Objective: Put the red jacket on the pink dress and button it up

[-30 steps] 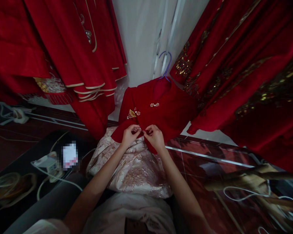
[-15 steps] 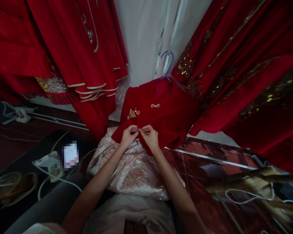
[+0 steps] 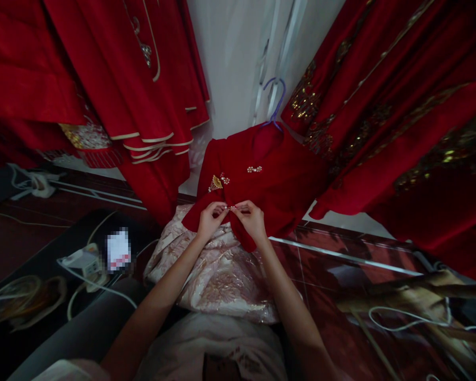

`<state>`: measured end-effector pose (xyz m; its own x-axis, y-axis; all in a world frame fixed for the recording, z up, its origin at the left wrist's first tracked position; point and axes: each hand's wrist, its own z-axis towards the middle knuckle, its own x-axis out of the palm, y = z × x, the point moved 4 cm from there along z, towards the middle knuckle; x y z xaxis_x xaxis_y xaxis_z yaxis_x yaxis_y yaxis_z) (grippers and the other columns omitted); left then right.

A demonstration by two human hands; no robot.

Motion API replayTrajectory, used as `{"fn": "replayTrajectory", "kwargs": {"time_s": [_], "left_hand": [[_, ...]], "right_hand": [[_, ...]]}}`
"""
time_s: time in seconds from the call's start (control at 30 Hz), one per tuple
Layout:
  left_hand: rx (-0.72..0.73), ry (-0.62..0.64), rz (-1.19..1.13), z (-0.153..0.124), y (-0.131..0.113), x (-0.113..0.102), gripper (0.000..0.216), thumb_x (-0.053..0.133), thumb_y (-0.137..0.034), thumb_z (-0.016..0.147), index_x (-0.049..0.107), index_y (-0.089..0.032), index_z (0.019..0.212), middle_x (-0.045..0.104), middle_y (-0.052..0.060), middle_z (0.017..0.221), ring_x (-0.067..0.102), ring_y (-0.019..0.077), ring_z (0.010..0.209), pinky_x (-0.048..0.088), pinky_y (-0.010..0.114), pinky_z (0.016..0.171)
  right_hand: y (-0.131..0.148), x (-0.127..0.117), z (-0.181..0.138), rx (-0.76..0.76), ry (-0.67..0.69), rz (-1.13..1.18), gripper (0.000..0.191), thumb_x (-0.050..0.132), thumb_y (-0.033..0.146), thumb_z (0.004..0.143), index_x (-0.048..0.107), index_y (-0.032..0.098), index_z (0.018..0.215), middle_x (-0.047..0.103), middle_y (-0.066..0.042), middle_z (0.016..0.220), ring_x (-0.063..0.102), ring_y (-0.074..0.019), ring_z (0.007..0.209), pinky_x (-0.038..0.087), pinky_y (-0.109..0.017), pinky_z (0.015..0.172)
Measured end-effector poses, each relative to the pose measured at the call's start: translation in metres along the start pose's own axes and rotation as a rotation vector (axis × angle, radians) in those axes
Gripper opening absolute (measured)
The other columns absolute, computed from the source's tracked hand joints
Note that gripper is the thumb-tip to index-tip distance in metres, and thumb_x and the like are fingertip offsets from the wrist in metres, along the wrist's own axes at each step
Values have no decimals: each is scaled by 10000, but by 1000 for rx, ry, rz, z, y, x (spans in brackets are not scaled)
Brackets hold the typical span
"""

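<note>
A small red jacket (image 3: 277, 182) hangs on a purple hanger (image 3: 275, 103) in front of me. It carries a gold fan ornament (image 3: 215, 183) and a pearl clasp (image 3: 254, 169). My left hand (image 3: 209, 218) and my right hand (image 3: 252, 218) meet at the jacket's lower front edge, each pinching a side of a small pearl fastening (image 3: 232, 207) between the fingertips. Below the jacket a pale pink brocade skirt (image 3: 218, 272) spreads over my lap.
Long red garments with gold trim hang at the left (image 3: 103, 79) and right (image 3: 400, 116). A white power strip (image 3: 83, 260) with cables lies on the dark floor at the left. White cords (image 3: 404, 317) trail over the glossy floor at the right.
My hands have stayed pinched at the fastening, shifting only slightly. The view has drifted a little.
</note>
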<state>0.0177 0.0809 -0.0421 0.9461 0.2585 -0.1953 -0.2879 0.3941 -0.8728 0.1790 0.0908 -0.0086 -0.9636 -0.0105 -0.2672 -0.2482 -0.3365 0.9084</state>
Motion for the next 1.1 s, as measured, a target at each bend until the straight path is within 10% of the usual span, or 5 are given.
{"fn": "replayTrajectory", "kwargs": {"time_s": [0.83, 1.1], "left_hand": [[-74, 34, -94, -3, 3, -3, 195, 673, -315, 773, 716, -173, 899, 737, 61, 898, 692, 166, 795, 564, 315, 776], [-57, -4, -193, -3, 1, -4, 344, 721, -264, 721, 571, -186, 1020, 607, 14, 905, 602, 71, 685, 504, 205, 678]], "right_hand": [[0, 11, -8, -45, -62, -68, 201, 564, 382, 848, 629, 196, 884, 694, -39, 883, 662, -145, 781, 567, -269, 713], [22, -29, 6, 17, 7, 134, 251, 597, 418, 824, 653, 195, 925, 699, -47, 856, 669, -147, 684, 583, -279, 636]]}}
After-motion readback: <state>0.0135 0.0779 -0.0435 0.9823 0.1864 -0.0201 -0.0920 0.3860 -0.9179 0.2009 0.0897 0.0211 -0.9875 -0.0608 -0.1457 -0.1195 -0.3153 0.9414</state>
